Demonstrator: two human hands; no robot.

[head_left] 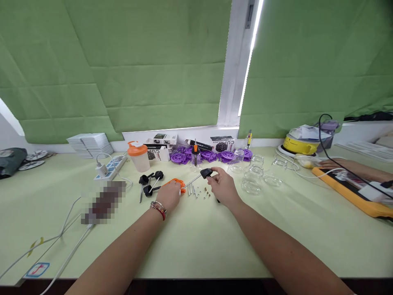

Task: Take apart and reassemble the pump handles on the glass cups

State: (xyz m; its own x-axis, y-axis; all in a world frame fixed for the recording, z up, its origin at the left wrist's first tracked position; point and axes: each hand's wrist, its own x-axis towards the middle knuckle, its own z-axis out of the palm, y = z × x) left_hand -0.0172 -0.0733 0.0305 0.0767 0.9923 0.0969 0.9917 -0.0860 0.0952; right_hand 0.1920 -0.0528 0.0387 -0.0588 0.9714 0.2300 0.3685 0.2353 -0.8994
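Note:
My left hand (pixel 168 195), with bracelets at the wrist, is closed around an orange part (pixel 178 182) at the middle of the table. My right hand (pixel 223 185) pinches a black cup-shaped piece (pixel 206 173). A thin metal rod (pixel 192 180) runs between the two, from the black piece toward the orange part. Several metal bolts (pixel 192 190) and small nuts and spacers (pixel 207 192) lie between my hands. To the left of my left hand are several black pieces (pixel 148 189) with rods.
An orange-lidded shaker (pixel 138 156), purple parts (pixel 208 155) and boxes (pixel 222 144) stand at the back. Glass jars (pixel 252 183) are on the right, with a yellow pot (pixel 299 145). Another person's hand (pixel 340 164) rests near an orange-edged device (pixel 346 192). Cables cross the left.

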